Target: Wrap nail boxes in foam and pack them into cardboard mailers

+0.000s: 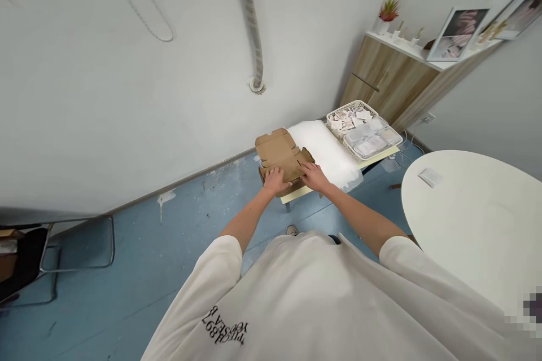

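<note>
The surface (324, 149) carries the brown cardboard (283, 152) at its near left end, beside a white sheet-like layer (319, 144). The person's left hand (314, 176) lies on the cardboard's right side, fingers loosely curled. The right hand (276, 179) rests at its front-left edge, fingers partly spread; whether either grips it cannot be told.

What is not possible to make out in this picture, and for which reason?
All in the head view:
- Undersides of the brown cardboard: hidden by its top layer.
- Fingertips of the right hand: too small to judge their grip.
- Print on the basket's small cards: too small.
- Black chair: cut off by the left edge.
- Dark patch, lower right: blurred into blocks.
</note>
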`<state>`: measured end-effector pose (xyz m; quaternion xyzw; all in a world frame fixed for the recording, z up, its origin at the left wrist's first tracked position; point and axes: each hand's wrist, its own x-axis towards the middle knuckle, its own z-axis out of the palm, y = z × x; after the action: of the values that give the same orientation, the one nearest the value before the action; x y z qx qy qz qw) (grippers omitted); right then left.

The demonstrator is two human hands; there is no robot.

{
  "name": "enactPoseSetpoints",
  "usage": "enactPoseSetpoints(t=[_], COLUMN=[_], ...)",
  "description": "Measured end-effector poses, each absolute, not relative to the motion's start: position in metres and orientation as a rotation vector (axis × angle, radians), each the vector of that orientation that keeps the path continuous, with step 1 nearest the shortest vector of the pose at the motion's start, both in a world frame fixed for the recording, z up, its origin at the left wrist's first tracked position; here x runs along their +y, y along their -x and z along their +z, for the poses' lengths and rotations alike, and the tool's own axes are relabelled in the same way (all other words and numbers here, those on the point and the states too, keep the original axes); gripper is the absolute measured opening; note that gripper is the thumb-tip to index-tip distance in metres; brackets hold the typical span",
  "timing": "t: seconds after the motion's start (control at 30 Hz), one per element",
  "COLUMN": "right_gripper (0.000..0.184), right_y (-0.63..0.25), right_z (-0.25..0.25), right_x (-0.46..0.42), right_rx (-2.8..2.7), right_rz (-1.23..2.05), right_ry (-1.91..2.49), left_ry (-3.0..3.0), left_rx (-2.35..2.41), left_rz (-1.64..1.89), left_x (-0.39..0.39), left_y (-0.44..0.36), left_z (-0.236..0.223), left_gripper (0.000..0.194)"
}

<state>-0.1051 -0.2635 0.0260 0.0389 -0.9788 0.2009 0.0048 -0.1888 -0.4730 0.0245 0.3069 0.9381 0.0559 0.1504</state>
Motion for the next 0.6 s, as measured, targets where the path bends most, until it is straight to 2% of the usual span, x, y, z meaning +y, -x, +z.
enactPoseSetpoints(t=[0.2,0.47,0.6], right_gripper=[0.039,0.043,0.037], right_y=[0.127,0.134,0.140], right_z=[0.021,0.025,0.025], right_x=[-0.262,-0.260,-0.259], right_rx=[-3.184,-3.174,-3.190], right_rz=[0.477,0.397,0.467], right_ry=[-0.141,-0.284,-0.306], left_ry=[-0.808,-0.916,-0.935], left_rx=[2.616,2.646,2.675], left_rz=[0.253,0.248,0.219], left_x=[-0.485,-0.488,-0.490], left_y=[0.201,0.195,0.184], left_z=[0.019,0.017,0.017], left_gripper=[0.067,0.040,0.049])
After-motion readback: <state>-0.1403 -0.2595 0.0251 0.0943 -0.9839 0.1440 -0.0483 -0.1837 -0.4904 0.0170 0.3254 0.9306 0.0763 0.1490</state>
